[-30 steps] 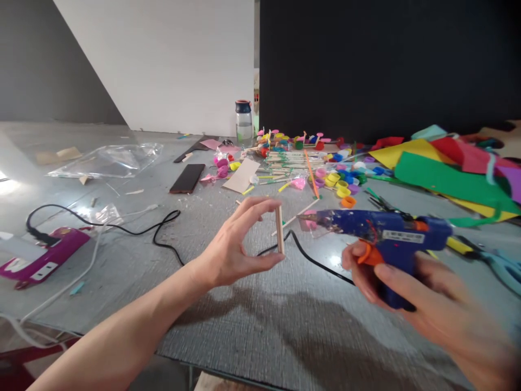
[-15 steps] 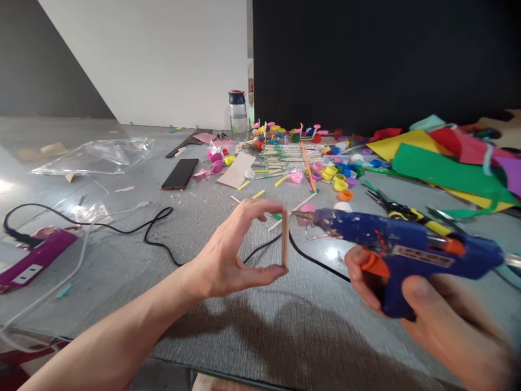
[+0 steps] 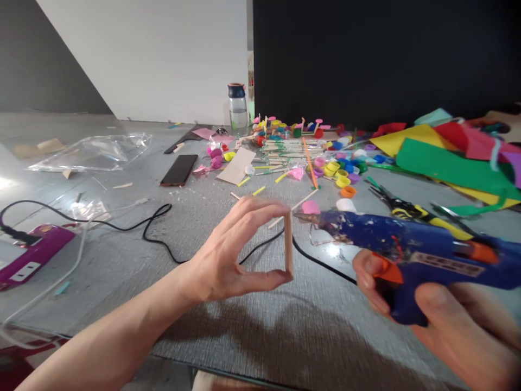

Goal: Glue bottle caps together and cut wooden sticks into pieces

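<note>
Between thumb and fingers, my left hand pinches a small flat wooden piece by its top and bottom ends. The piece is upright, edge toward me, above the table. My right hand grips a blue hot glue gun with an orange trigger, its fingers around the handle and trigger. The gun's metal nozzle points left, close to the upper part of the wooden piece. Whether any glue lies on the piece cannot be made out.
Bottle caps, thin sticks and paper scraps spread across the table's middle. Yellow-black pliers and coloured felt sheets lie right. A phone, a clear plastic bag and a purple power strip with cables are left. A bottle stands behind.
The glue gun has moved a little right and toward me, its nozzle slightly farther from the wooden piece. My left hand still holds the piece, shifted slightly right and down.
</note>
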The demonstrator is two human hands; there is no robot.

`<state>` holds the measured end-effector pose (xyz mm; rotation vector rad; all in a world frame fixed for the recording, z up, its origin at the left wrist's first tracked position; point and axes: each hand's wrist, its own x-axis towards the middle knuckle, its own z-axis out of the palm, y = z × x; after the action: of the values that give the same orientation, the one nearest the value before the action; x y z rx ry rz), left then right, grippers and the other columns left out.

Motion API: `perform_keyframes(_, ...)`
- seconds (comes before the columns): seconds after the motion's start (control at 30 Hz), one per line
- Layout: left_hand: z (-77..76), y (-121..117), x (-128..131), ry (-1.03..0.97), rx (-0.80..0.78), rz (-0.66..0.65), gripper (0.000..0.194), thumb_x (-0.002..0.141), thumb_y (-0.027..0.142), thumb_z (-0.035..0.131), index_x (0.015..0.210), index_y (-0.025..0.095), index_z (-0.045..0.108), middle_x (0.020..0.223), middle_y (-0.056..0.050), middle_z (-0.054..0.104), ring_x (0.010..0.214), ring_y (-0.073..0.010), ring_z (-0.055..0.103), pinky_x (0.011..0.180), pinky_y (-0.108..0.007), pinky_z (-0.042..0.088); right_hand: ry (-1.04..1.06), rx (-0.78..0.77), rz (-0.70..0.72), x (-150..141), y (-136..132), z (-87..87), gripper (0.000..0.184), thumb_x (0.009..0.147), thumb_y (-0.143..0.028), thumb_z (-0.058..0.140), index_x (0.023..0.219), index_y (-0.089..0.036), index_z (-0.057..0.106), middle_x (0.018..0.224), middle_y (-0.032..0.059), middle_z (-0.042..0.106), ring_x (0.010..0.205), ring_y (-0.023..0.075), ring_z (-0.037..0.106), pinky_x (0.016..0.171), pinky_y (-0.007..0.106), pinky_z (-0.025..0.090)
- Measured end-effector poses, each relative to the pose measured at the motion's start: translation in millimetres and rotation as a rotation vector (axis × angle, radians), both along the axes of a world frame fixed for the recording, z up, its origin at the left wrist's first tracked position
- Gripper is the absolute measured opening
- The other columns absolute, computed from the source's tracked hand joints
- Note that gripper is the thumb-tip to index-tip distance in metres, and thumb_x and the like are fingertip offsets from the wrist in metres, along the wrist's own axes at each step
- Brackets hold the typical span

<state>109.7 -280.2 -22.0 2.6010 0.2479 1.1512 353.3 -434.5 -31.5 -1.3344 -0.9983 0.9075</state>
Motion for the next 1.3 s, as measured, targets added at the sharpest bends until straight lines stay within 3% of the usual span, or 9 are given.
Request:
perform_keyframes(0.3, 1.3, -1.0, 0.3, -0.003, 0.004, -0.003, 0.078, 0.076, 0.035, 0.083, 0.142, 0.019, 0.044, 0.13, -0.015, 0.06, 0.119, -0.028, 0.058, 0.1, -0.045, 0.051, 0.025, -0.011, 0.05, 6.5, -3.3, -9.5, 0.027, 0.081, -0.053, 0.07, 0.091, -0.03, 0.078, 0.083, 0.0083, 0.068, 0.075, 0.0259, 0.064, 0.066, 0.036, 0.061)
perform_keyframes(0.63, 1.9, 1.9, 1.5, -0.03, 0.05, -0.044, 0.081, 0.074, 0.036, 0.084, 0.141, 0.013, 0.045, 0.127, -0.018, 0.061, 0.117, -0.0283, 0.059, 0.099, -0.045, 0.052, -0.058, 0.082, 0.125, 4.8, 0.8, -5.0, 0.023, 0.089, -0.048, 0.064, 0.098, -0.031, 0.077, 0.083, 0.0051, 0.066, 0.068, 0.0179, 0.063, 0.061, 0.025, 0.06)
perform_keyframes(0.97, -2.0, 3.5, 2.7, -0.032, 0.027, -0.045, 0.08, 0.074, 0.035, 0.085, 0.141, 0.014, 0.046, 0.128, -0.018, 0.061, 0.119, -0.0282, 0.058, 0.1, -0.045, 0.051, -0.09, 0.102, 0.189, 11.1, 1.8, -14.8, 0.02, 0.097, -0.043, 0.055, 0.105, -0.036, 0.072, 0.094, 0.0036, 0.067, 0.076, 0.019, 0.062, 0.06, 0.026, 0.058)
perform_keyframes(1.3, -8.0, 8.0, 3.3, -0.086, -0.051, -0.101, 0.084, 0.068, 0.028, 0.089, 0.139, 0.014, 0.046, 0.13, -0.018, 0.059, 0.12, -0.0295, 0.057, 0.104, -0.048, 0.048, -0.097, 0.089, 0.209, 14.4, -0.8, -20.0, 0.023, 0.099, -0.043, 0.051, 0.107, -0.033, 0.07, 0.096, 0.0049, 0.065, 0.077, 0.0202, 0.061, 0.063, 0.03, 0.058)
